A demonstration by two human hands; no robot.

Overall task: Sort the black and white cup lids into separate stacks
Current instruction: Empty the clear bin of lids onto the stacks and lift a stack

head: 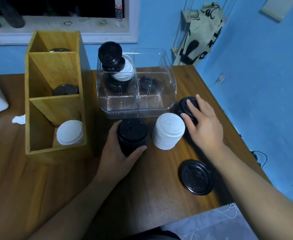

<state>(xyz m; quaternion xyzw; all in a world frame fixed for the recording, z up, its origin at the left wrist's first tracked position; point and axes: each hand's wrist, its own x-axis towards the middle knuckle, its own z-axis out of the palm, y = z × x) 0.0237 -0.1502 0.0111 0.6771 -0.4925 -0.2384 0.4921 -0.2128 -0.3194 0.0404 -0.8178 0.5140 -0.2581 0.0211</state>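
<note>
head view: the lids were thin moulded plastic, so each stack probably weighed next to nothing and was stiff enough to lift whole. Nested lids can slide apart or tip, so the safest hold looked to be low around the ribbed sides, not by the top lid alone. the left hand point(118, 153) held the black stack point(132, 135) just that way, thumb curled round its near side and fingers wrapped behind it, on the desk point(55, 187) in front of the clear box point(168, 104). the right hand point(202, 125) lay over the second black stack point(182, 106) beside the box's right corner, fingers spread across the top and thumb pressed to its side. between them, untouched, stood the white stack point(169, 133), tall, slightly leaning, its rims showing as fine rings. a loose black lid point(195, 177) lay flat near the desk's front edge; its smooth low rim would likely need a fingertip pinch at the edge. the black lids were matte with a raised dome and a small sip hole. black and white lids were still piled together in the box's left rear section. the wooden rack point(55, 108) held black lids in its two far sections and white lids in its nearest.
</note>
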